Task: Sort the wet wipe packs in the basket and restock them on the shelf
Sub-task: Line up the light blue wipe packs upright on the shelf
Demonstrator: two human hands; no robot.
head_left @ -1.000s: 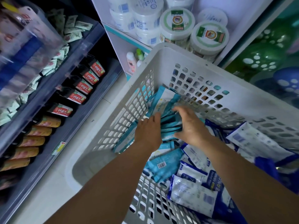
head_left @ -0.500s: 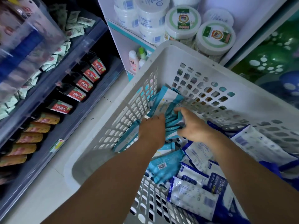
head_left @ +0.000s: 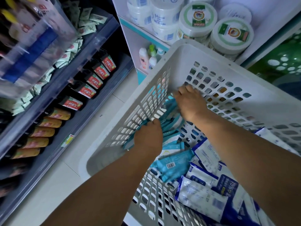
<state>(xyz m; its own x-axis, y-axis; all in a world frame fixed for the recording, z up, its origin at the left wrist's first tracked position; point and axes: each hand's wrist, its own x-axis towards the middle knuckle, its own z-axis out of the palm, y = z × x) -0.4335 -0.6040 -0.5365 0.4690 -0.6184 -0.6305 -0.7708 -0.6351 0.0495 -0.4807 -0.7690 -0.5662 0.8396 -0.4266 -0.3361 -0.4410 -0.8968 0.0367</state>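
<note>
The teal wet wipe packs (head_left: 169, 126) stand on edge in a row against the left wall of the white basket (head_left: 211, 51), the row's long axis running away from the person, between the two hands. The left hand (head_left: 149, 137) holds the near end with fingers curled round the packs, while the right hand (head_left: 190, 103) presses the far end, its fingertips hidden, so their grip cannot be told. Blue-and-white packs (head_left: 203, 194) lie loose to the right, well apart from either hand, both forearms reaching down into the basket.

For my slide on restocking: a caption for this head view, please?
Both hands, left hand and right hand, gather teal wipe packs against the white basket wall.
</note>
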